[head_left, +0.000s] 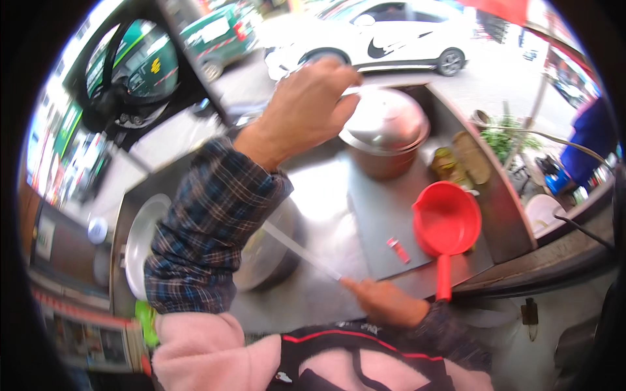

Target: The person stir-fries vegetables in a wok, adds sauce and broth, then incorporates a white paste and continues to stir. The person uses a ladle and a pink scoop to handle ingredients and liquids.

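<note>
My left hand point(303, 107) is raised over the far side of the metal counter, left of a lidded steel pot point(386, 130). Its fingers are curled together, and what they hold, if anything, is hidden from this side. Close to my body, my right hand point(388, 303) is closed on a long pale, stick-like handle point(303, 251). That handle slants up and left toward a round pan point(277, 260). My left sleeve covers much of the pan and the handle's far end, so its kind cannot be made out.
Right of centre lies a red plastic dipper point(448, 218), with a small red packet point(398, 250) beside it. Jars point(450, 166) stand behind the dipper. A white basin point(147, 241) sits at the left. Beyond the counter are a white car point(378, 36) and a green vehicle point(218, 39).
</note>
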The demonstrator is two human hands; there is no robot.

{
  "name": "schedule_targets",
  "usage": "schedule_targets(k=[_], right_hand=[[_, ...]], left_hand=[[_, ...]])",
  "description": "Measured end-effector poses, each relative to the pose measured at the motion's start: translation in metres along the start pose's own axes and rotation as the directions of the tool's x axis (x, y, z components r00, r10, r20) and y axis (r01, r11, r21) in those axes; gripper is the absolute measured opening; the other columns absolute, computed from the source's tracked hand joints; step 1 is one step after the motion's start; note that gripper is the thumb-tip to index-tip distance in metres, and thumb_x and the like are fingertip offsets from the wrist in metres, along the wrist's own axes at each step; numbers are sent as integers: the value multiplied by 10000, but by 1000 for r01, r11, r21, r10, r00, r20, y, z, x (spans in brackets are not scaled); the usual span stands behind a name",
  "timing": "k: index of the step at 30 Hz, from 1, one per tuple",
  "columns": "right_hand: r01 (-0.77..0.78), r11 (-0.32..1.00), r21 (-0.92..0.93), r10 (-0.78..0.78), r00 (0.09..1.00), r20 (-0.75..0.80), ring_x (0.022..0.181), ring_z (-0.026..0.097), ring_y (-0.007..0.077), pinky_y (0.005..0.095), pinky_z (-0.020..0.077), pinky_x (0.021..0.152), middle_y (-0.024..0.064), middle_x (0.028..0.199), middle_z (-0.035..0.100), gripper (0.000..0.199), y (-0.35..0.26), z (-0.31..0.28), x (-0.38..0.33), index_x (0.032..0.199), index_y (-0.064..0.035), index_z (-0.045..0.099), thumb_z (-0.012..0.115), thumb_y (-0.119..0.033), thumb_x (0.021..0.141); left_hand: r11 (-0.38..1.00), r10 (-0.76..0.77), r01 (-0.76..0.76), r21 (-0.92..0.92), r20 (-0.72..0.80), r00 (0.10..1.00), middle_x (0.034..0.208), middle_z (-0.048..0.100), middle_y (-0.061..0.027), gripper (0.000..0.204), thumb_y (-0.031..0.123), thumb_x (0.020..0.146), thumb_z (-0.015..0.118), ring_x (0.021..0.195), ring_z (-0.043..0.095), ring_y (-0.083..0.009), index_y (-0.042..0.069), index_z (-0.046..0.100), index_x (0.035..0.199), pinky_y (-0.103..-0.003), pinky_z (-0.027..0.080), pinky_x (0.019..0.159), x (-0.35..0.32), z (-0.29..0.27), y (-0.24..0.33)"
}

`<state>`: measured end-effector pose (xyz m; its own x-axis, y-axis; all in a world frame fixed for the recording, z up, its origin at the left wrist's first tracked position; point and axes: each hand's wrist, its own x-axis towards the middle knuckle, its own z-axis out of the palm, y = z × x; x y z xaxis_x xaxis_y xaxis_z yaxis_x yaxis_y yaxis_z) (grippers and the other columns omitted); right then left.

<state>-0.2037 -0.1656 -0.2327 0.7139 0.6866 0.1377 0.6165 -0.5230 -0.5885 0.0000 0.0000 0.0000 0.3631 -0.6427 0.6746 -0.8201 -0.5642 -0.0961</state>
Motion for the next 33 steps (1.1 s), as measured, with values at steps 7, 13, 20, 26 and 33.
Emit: schedule_targets(k=[7, 13, 20, 26, 33], right_hand=[[-101, 994, 38, 99, 994, 53, 892, 606, 400, 441, 488, 780, 242, 978, 616, 499, -45, -38, -5, 1301, 10, 492, 556, -4, 806], [-56, 996, -69, 62, 995, 83, 903, 590, 422, 456, 473, 788, 245, 953, 632, 436, -124, -22, -10, 1249, -3, 527, 573, -12, 815], [-150, 965, -216, 148, 989, -25, 845, 587, 438, 497, 455, 752, 274, 865, 613, 341, -151, 77, 55, 1180, 10, 522, 534, -9, 839], [-113, 917, -383, 67, 989, -132, 801, 602, 441, 516, 461, 730, 264, 826, 608, 328, -144, 86, 111, 1194, 3, 480, 516, -27, 870], [-236, 789, -568, 245, 968, -62, 741, 620, 442, 490, 501, 648, 274, 848, 603, 372, -124, 100, 124, 1229, -23, 430, 456, 29, 861]], left_hand=[[970, -32, 22, 243, 34, 999, 865, 669, -103, 183, 75, 850, 666, 690, 623, -152, 48, 674, 1031, -285, 493, 615, -135, -166, 39], [551, -737, 766, -331, 238, 633, 915, 649, -51, 288, 99, 876, 672, 766, 606, -96, -8, 612, 1136, -243, 491, 662, -347, -241, 54], [-609, -419, 579, -542, 840, 346, 1122, 597, -191, 517, 331, 967, 571, 945, 666, -266, -21, 416, 1311, -373, 579, 772, -516, -146, 115], [-909, -396, -8, -418, 856, 333, 821, 607, -53, 341, 268, 953, 569, 645, 573, -147, -3, 547, 1159, -291, 494, 566, -509, -115, 147], [-884, -460, -65, -463, 836, 300, 760, 566, -32, 222, 173, 899, 615, 588, 523, -130, 12, 547, 1037, -272, 426, 508, -500, -112, 151]])
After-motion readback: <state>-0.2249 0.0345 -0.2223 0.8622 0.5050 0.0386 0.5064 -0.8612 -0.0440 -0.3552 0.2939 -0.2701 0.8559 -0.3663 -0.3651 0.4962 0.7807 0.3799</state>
